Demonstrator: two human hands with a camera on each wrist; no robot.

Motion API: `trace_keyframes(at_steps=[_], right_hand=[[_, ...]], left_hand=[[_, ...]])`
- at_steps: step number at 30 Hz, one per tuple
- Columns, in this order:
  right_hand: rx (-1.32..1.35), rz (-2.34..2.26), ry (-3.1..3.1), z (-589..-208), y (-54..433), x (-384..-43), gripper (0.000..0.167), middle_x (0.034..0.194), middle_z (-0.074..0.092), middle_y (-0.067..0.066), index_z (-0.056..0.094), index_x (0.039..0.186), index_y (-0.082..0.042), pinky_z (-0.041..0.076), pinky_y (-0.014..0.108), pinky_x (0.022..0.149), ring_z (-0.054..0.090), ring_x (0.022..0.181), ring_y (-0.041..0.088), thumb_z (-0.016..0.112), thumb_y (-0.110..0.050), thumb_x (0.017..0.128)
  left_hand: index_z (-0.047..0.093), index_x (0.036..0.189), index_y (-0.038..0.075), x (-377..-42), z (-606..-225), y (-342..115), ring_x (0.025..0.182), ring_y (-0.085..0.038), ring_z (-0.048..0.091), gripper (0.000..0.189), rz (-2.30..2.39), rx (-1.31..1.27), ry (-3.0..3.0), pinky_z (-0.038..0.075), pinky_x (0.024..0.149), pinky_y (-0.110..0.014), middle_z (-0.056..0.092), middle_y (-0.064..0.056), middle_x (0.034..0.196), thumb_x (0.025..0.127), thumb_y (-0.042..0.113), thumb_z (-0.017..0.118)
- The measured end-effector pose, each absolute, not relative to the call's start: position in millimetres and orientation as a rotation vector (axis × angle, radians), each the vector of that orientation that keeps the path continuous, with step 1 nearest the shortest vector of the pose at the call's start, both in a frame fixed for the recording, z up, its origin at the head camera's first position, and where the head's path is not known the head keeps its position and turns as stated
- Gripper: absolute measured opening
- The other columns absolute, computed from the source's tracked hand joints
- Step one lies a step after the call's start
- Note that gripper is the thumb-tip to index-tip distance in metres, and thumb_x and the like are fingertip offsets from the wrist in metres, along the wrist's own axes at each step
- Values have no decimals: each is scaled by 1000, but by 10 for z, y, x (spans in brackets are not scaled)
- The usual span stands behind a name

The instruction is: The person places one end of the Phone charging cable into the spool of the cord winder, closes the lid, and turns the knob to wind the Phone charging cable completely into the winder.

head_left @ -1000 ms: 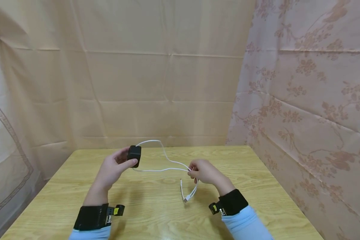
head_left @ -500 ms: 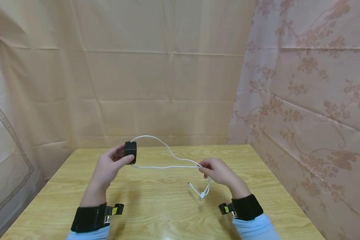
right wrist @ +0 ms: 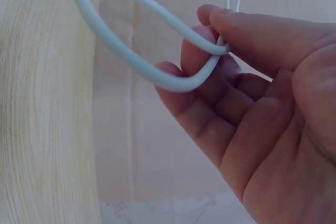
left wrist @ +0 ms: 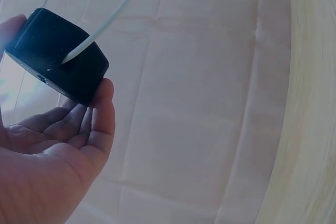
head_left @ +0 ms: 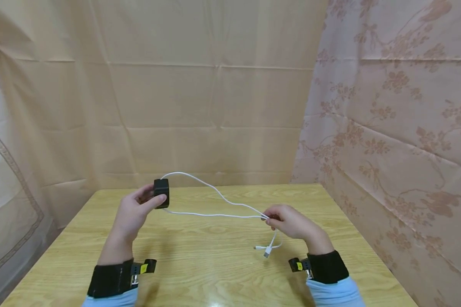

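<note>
A small black block [head_left: 161, 193] with rounded edges is held up over the table, pinched between the thumb and fingers of my left hand [head_left: 132, 213]. Two strands of a white USB cable [head_left: 215, 214] run from its top and bottom across to the right. In the left wrist view one strand comes out of a slot in the black block [left wrist: 58, 51]. My right hand [head_left: 292, 222] pinches both strands together between thumb and fingertips. Below it hang the cable's loose ends, with a USB plug [head_left: 267, 251] and a smaller connector [head_left: 259, 247].
The wooden table [head_left: 207, 273] lies under both hands. A beige cloth [head_left: 176, 106] hangs behind its far edge, and a flower-patterned cloth [head_left: 392, 128] hangs along the right. Each wrist wears a black band with a small camera.
My right hand has moved right, drawing the doubled cable out longer and straighter. My left hand has shifted slightly left and up with the black block. The hanging ends have swung and shortened.
</note>
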State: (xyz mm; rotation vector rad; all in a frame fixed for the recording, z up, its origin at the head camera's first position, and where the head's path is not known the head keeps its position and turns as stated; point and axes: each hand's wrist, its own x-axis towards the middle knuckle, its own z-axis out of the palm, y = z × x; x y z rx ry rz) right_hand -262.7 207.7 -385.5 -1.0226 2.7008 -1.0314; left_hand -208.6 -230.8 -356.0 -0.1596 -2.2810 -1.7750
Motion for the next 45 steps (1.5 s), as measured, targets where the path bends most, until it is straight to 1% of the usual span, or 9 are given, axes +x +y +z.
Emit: trace_keyframes(at_steps=[7, 14, 21, 25, 28, 32, 37, 42, 45], right_hand=[[-954, -975, 2764, -3835, 2179, -2630, 11, 80, 60, -6, 70, 106, -10, 49, 30, 62, 55, 71, 13, 59, -7, 103], [-934, -992, 2834, -3830, 2245, -2675, 10, 78, 62, -3, 70, 103, -7, 47, 30, 61, 56, 70, 14, 60, -10, 103], [-841, -1018, 2890, -3811, 2301, -2666, 9, 80, 64, 4, 68, 103, -4, 48, 33, 65, 59, 73, 19, 59, -5, 103], [-777, -1018, 2927, -3798, 2343, -2660, 9, 81, 65, 4, 68, 104, -3, 49, 34, 67, 60, 73, 17, 59, -4, 102], [-724, -1017, 2922, -3794, 2382, -2660, 9, 80, 65, 4, 67, 104, -4, 49, 32, 59, 57, 66, 15, 59, -5, 103], [-702, -1015, 2913, -3805, 2430, -2665, 8, 77, 65, 4, 67, 101, -6, 47, 30, 52, 53, 60, 17, 60, -8, 103], [-757, -987, 2921, -3830, 2490, -2684, 8, 77, 64, 0, 70, 100, -7, 48, 32, 59, 56, 67, 18, 63, -9, 102], [-847, -979, 2856, -3863, 2550, -2697, 12, 84, 66, -4, 73, 106, -6, 51, 32, 65, 60, 75, 15, 63, -7, 101], [-870, -961, 2864, -3874, 2568, -2698, 11, 82, 65, -4, 73, 103, -7, 50, 31, 64, 58, 73, 13, 62, -9, 102]], left_hand=[[44, 150, -4, -2080, -3572, -2347, 110, -8, 59, 69, -1751, -157, -2261, 45, 90, -14, 56, -23, 135, 98, 30, 72], [44, 151, -1, -2081, -3570, -2401, 115, -10, 57, 70, -1737, -110, -2283, 43, 94, -16, 56, -20, 138, 98, 35, 71], [42, 153, 1, -2087, -3562, -2448, 122, -17, 53, 73, -1763, -56, -2292, 37, 111, -44, 53, -20, 142, 98, 38, 70], [42, 153, 1, -2103, -3562, -2474, 123, -19, 52, 74, -1770, -46, -2290, 35, 112, -49, 53, -21, 141, 97, 39, 71], [43, 153, 1, -2110, -3567, -2498, 121, -18, 52, 74, -1760, -26, -2299, 36, 111, -46, 54, -20, 140, 97, 40, 71], [43, 153, 0, -2102, -3572, -2528, 117, -14, 54, 74, -1724, -20, -2336, 41, 103, -32, 54, -20, 140, 97, 40, 71], [41, 154, 1, -2094, -3581, -2558, 114, -12, 56, 76, -1700, -58, -2380, 44, 91, -17, 55, -21, 140, 96, 38, 73], [39, 155, 1, -2096, -3583, -2590, 116, -12, 56, 78, -1687, -59, -2399, 44, 91, -16, 54, -20, 143, 96, 39, 72], [38, 156, 2, -2096, -3573, -2604, 116, -11, 55, 78, -1681, -48, -2404, 44, 93, -17, 53, -20, 144, 96, 40, 72]])
